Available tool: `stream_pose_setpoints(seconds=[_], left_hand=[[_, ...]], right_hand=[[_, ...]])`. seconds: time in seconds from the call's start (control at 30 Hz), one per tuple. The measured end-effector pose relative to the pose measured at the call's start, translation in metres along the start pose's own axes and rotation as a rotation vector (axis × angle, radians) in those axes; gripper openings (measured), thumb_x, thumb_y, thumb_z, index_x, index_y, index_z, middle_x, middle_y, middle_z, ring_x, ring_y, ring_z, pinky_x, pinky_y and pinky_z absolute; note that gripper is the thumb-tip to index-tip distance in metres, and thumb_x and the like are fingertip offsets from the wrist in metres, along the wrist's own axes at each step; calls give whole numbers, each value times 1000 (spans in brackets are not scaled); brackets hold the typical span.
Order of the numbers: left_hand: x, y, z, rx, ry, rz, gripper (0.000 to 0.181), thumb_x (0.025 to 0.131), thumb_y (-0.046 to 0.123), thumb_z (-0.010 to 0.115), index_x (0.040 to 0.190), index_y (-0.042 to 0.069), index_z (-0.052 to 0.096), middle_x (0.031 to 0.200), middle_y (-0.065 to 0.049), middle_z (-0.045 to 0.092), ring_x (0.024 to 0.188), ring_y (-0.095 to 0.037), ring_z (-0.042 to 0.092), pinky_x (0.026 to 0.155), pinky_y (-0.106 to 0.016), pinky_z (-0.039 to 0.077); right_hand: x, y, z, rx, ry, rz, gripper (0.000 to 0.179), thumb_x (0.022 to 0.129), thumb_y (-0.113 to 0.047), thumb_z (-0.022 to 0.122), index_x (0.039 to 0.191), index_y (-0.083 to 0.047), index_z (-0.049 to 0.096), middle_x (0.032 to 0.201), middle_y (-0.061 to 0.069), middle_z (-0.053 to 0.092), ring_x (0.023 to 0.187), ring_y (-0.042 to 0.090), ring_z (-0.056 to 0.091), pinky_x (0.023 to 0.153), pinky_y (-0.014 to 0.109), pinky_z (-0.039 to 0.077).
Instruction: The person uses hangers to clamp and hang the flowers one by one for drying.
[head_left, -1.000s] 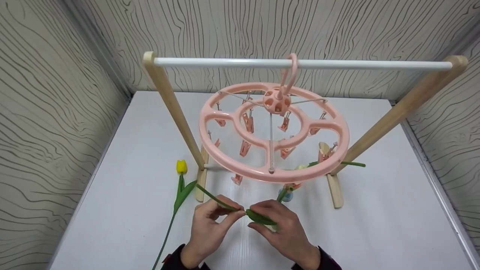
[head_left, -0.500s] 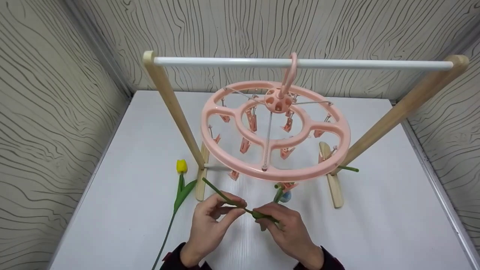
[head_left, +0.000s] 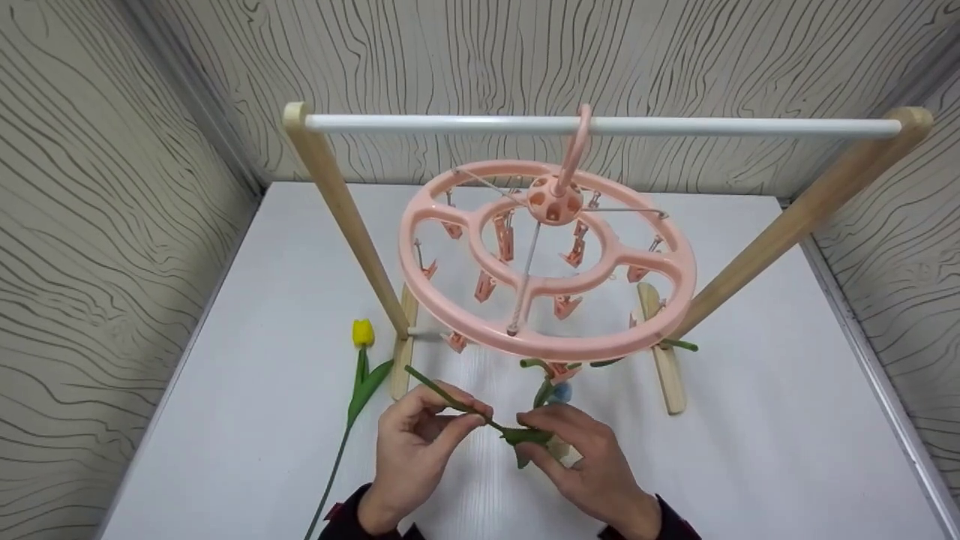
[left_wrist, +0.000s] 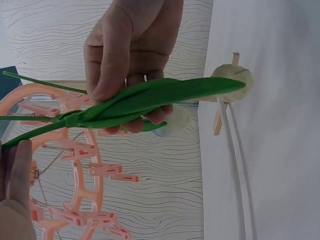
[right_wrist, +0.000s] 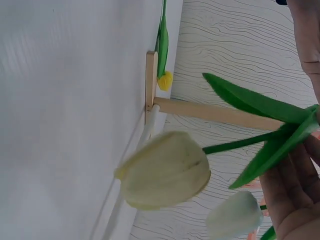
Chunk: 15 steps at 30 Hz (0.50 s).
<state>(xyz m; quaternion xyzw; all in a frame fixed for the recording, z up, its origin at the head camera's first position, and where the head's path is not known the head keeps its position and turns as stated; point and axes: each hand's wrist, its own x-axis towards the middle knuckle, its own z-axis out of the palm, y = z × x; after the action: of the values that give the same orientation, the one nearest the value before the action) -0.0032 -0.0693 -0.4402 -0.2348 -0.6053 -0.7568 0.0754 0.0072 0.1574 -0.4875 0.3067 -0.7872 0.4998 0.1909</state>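
A cream-white tulip [right_wrist: 165,170] with green leaves [head_left: 526,436] is held between both hands below the hanger's front rim. My left hand [head_left: 420,450] pinches its stem, whose cut end points up and left in the head view. With thumb and fingers, my right hand [head_left: 585,461] grips the leaves where they join the stem. In the left wrist view the right thumb lies on the near side of the leaves, the other fingers behind them. The bloom is mostly hidden under the right hand in the head view. Just beyond that hand hangs a pale blue tulip [head_left: 561,392] from a clip.
A round pink clip hanger [head_left: 480,330] with several clips hangs from a white bar [head_left: 450,124] on a wooden stand [head_left: 349,225]. Another green stem [head_left: 680,345] pokes out near the right leg. On the table's left lies a yellow tulip [head_left: 363,332].
The hanger has turned slightly, its front clips and hanging blue tulip shifting left. My right hand has moved a little right and down, showing more of the held tulip's leaves.
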Motion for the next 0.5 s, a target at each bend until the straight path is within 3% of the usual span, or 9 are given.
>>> stream_pose_setpoints(seconds=[0.17, 0.33, 0.5], left_hand=[[0, 1, -3, 18, 19, 1, 21, 87, -14, 70, 102, -1, 64, 97, -16, 72, 87, -26, 74, 74, -44, 63], [0, 1, -5, 28, 22, 14, 20, 87, -14, 70, 102, -2, 64, 96, -17, 72, 87, -26, 74, 74, -43, 63], [1, -1, -8, 23, 8, 89, 21, 87, -18, 67, 103, -7, 63, 96, -20, 70, 87, -25, 74, 73, -41, 63]], right_hand=[[22, -20, -19, -124, 154, -246, 22, 89, -12, 80, 107, -1, 75, 96, 11, 71, 82, 22, 70, 81, 21, 57], [54, -53, -37, -266, 346, -487, 22, 94, -17, 75, 89, 5, 76, 83, 17, 71, 73, 27, 68, 79, 24, 60], [77, -76, -45, -416, 487, -656, 22, 96, -14, 72, 85, 4, 73, 84, 18, 71, 86, 26, 70, 94, 26, 57]])
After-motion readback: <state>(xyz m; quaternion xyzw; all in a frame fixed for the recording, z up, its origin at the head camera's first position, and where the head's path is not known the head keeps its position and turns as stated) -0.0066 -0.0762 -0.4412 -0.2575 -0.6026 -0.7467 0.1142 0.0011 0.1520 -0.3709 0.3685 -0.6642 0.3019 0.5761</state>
